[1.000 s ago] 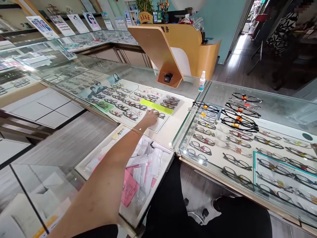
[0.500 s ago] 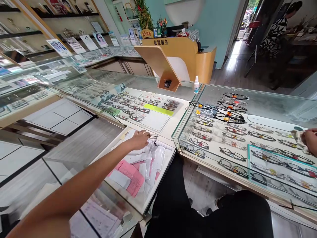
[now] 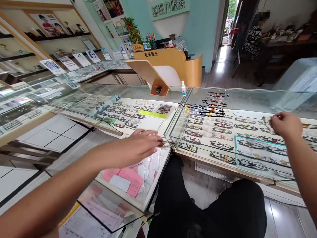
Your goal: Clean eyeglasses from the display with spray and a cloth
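Note:
My left hand (image 3: 143, 143) hovers over the near edge of the glass display case (image 3: 173, 132), fingers pinched together on a thin dark pair of glasses (image 3: 163, 144) that is mostly hidden by the fingers. My right hand (image 3: 284, 125) is closed on a small crumpled greyish cloth (image 3: 267, 121) above the right-hand counter glass. Rows of glasses (image 3: 215, 145) lie inside the case below both hands.
An open drawer (image 3: 148, 201) under my left arm holds pink slips and clear plastic bags. Several black frames (image 3: 210, 110) and a spray bottle (image 3: 183, 88) rest on the counter top. A wooden cashier desk (image 3: 173, 62) stands behind; a person (image 3: 254, 36) stands far right.
My left hand drew back from the glasses tray inside the left case to the counter's near edge, bringing a pair of glasses. My right hand with the cloth came into view. The view tilted up.

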Demonstrator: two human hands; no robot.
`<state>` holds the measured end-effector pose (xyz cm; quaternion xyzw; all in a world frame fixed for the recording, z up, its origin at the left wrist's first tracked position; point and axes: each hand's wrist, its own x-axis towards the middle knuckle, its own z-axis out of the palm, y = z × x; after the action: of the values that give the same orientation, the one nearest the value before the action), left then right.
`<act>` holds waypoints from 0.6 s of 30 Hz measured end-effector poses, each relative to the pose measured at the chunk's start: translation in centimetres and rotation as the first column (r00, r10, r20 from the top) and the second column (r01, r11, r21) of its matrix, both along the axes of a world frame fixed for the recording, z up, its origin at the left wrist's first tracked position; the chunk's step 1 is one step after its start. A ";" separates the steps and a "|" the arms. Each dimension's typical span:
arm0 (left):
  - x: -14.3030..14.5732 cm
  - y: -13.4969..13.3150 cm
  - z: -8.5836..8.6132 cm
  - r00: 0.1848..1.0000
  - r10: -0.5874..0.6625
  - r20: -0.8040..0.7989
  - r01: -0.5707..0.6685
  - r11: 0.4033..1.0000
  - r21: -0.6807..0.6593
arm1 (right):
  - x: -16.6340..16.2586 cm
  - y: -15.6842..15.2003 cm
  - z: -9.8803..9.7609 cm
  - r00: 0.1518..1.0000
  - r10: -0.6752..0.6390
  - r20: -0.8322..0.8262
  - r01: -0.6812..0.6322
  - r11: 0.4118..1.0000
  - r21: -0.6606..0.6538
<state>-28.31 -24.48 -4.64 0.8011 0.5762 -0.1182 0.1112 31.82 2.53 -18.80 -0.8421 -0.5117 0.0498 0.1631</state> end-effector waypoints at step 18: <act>8.3 32.7 -8.0 0.991 -0.021 -0.131 0.060 0.952 0.301 | 0.1 -0.3 -0.1 0.987 0.068 -0.144 -0.067 0.998 0.010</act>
<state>-19.98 8.23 -12.68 0.8113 0.5767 -0.0805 -0.0527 31.96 2.19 -18.92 -0.8180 -0.5270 0.1145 0.2001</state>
